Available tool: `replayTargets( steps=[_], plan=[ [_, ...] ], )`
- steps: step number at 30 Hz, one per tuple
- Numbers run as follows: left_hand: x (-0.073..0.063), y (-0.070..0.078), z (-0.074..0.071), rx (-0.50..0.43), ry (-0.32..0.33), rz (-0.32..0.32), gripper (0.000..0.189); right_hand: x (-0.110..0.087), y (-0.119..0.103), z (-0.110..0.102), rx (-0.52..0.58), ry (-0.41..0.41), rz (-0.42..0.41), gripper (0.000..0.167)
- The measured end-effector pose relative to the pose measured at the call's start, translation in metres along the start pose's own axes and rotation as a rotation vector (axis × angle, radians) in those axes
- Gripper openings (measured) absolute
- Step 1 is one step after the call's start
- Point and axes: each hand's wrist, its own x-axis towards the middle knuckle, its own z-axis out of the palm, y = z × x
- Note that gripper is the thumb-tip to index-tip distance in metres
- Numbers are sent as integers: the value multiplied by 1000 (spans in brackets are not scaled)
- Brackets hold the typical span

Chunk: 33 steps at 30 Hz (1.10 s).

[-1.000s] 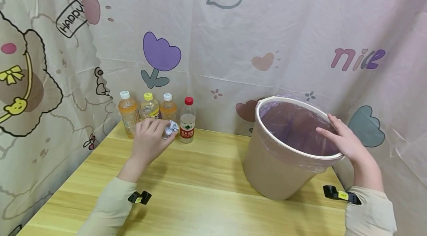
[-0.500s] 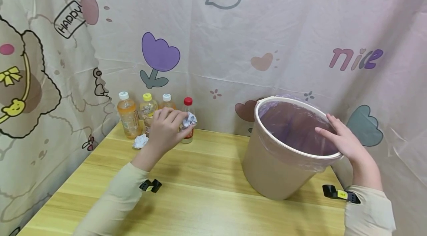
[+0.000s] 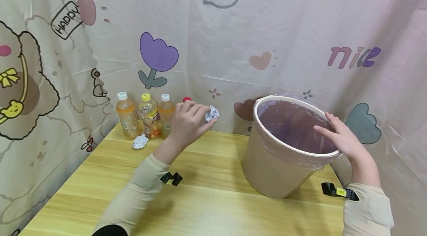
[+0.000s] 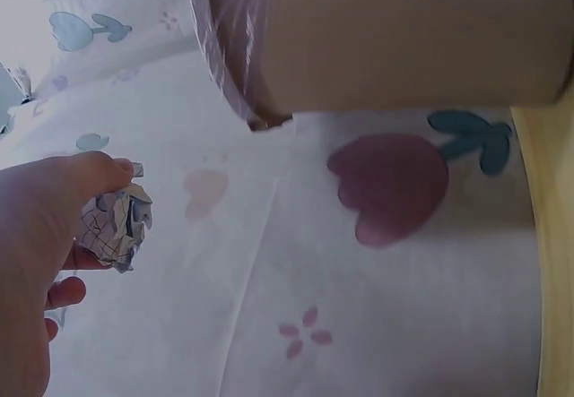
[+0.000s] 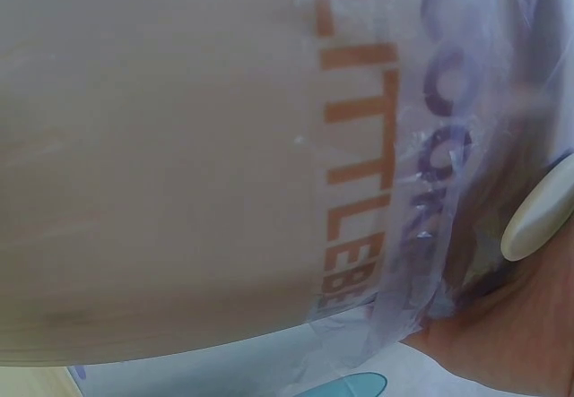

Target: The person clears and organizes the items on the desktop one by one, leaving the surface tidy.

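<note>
My left hand (image 3: 189,122) pinches a crumpled ball of printed paper (image 3: 212,113) between thumb and fingertips, raised above the table near the back wall. In the left wrist view the paper ball (image 4: 117,227) shows a printed grid. My right hand (image 3: 347,142) rests on the right rim of a beige trash bin (image 3: 280,169), thumb straight out over the opening. A clear plastic liner (image 5: 430,173) folds over the bin's rim. Another crumpled paper ball (image 3: 140,141) lies on the table at the left, in front of the bottles.
Three drink bottles with orange contents, including a yellow-capped one (image 3: 149,117), stand at the back left of the wooden table (image 3: 213,206). A red-capped bottle (image 3: 187,99) is mostly hidden behind my left hand. A patterned curtain (image 3: 213,43) hangs close behind.
My left hand has carried its paper ball rightward and up from in front of the bottles, uncovering the other paper ball. The right hand has stayed on the bin's rim.
</note>
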Motion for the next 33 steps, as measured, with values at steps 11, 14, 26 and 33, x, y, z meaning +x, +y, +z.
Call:
replayTargets(
  steps=[11,14,26,33],
  plan=[
    [30,35,20,-55,0,-4,37,2,-3,-1,-56,0,-27,86],
    [35,44,25,-68,10,-8,36,3,-3,-2,-105,5,-43,86],
    [60,80,47,-136,-15,-45,36,4,-5,-4,-244,-16,-58,88],
    [74,102,58,-159,-64,-84,36,3,-6,-3,-261,-34,-59,88]
  ],
)
